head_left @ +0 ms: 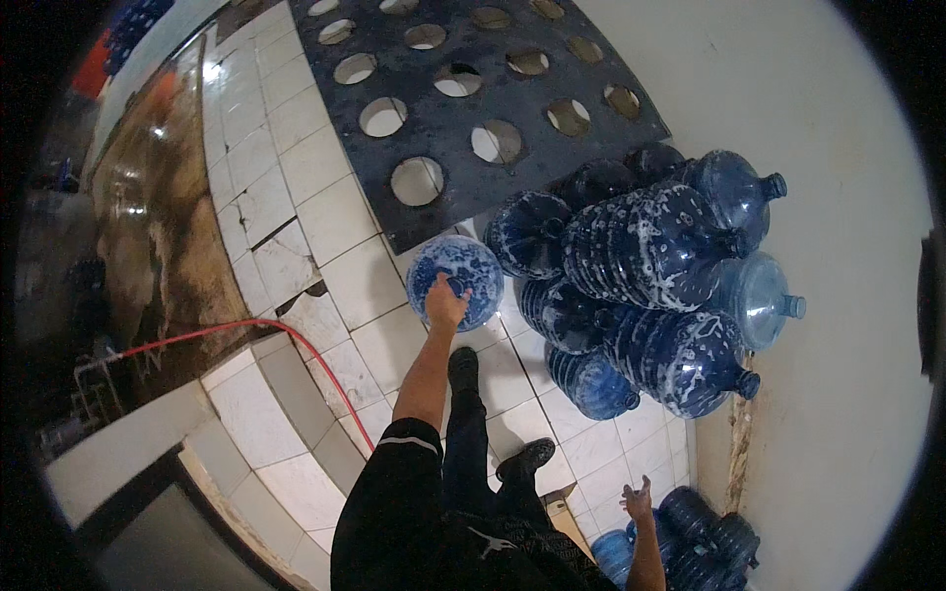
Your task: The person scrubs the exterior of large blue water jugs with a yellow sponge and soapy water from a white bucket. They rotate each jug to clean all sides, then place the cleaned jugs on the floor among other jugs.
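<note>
My left hand (pixel 446 304) is at the neck of a blue plastic water-cooler bottle (pixel 480 258), with fingers around it. That bottle stands upright on the tiled floor, and white suds cover its top. Lower right, my right hand (pixel 637 499) hangs in the air with its fingers apart and nothing in it. Beneath and beside it lie several more blue bottles (pixel 691 517), partly hidden by my forearm. To the right of the held bottle is a stacked pile of sudsy bottles, including a large ribbed one (pixel 635 244) and a paler one (pixel 754 299).
A dark panel with round holes (pixel 458 118) extends beyond the held bottle. A red hose (pixel 318 354) crosses the floor on the left, over a tiled ledge (pixel 259 399). Some floor tiles (pixel 284 258) are cracked. A pale wall (pixel 835 221) bounds the right side.
</note>
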Demonstrator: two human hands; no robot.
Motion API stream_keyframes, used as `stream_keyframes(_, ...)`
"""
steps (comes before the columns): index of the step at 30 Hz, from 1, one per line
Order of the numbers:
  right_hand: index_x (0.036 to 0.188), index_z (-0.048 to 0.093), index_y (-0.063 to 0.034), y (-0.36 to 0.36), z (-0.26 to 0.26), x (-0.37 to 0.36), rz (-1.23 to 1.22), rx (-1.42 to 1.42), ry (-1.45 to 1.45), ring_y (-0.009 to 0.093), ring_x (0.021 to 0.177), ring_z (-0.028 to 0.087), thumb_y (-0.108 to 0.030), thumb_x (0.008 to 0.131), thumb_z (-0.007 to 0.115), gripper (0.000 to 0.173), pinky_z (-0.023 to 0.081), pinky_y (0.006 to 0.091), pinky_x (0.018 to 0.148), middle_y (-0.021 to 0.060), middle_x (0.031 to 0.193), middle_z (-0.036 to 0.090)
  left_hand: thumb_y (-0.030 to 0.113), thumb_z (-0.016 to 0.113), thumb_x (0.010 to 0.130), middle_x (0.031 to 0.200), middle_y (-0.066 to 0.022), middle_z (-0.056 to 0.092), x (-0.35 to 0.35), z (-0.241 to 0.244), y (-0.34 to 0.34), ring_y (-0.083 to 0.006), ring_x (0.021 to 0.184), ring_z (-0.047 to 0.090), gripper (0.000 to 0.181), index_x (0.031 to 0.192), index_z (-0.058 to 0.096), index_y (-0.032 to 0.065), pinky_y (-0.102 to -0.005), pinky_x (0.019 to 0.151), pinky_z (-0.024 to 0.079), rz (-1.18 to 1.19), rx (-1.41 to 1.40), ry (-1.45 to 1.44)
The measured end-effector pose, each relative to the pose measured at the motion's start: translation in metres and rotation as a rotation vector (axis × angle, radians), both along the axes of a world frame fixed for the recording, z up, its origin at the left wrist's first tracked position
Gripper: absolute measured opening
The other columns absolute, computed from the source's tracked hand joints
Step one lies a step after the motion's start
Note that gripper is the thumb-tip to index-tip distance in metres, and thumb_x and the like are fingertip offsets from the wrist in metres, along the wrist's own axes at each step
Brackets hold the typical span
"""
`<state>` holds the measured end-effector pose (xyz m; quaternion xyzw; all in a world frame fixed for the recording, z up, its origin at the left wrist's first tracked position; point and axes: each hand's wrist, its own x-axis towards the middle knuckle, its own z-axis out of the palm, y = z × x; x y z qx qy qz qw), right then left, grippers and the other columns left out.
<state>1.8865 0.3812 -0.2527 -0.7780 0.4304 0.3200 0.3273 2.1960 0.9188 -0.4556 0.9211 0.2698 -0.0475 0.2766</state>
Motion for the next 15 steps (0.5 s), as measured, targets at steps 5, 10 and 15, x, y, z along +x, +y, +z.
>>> stream_keyframes(5,0.146,0.014,-0.0033,-0.009,0.018,-0.043,-0.314,0.053,-0.045,0.018,0.058,0.060,-0.014,0.088,0.064,0.077,0.051,0.0294,0.048,0.0146,0.081,0.063,0.030,0.084,0.068,0.102,-0.0231,0.064,0.027,-0.017,-0.003,-0.0409,0.097,0.062,0.067,0.117,0.049,-0.0003,-0.0455,0.083,0.050,0.104,-0.105,0.035)
stream_keyframes(10,0.145,0.017,-0.0054,0.000,0.032,-0.070,-0.253,0.006,0.005,0.018,0.057,0.061,-0.019,0.090,0.065,0.075,0.049,0.0289,0.048,0.0146,0.082,0.065,0.024,0.083,0.068,0.110,-0.0250,0.061,0.029,-0.030,-0.012,-0.0421,0.105,0.058,0.068,0.121,0.048,0.0000,-0.0466,0.091,0.046,0.097,-0.201,0.013)
stream_keyframes(15,0.144,0.020,-0.0020,0.005,0.028,-0.091,-0.173,-0.040,0.009,0.021,0.065,0.065,-0.025,0.092,0.061,0.071,0.051,0.0326,0.052,0.0172,0.089,0.066,0.030,0.083,0.065,0.143,-0.0297,0.036,0.013,-0.064,0.006,-0.0409,0.133,0.036,0.111,0.143,0.016,-0.0125,-0.0407,0.113,0.029,-0.055,0.000,0.086)
